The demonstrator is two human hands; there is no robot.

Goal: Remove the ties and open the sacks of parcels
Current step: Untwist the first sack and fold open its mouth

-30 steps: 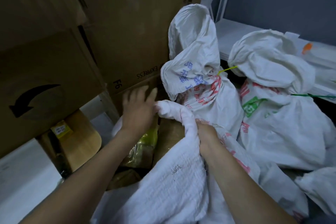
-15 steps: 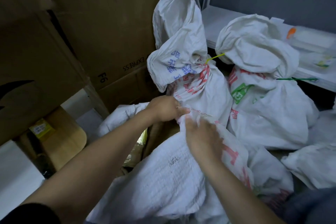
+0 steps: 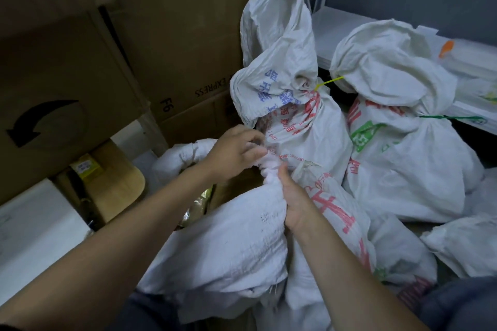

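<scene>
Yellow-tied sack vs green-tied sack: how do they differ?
Print: yellow-tied sack blue and red; green-tied sack red plus a green label. Loose top: yellow-tied sack's stands tall; green-tied sack's slumps low, rounded. Both white, upright, still tied.

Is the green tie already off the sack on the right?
No, the green tie is cinched round the neck of that sack.
</scene>
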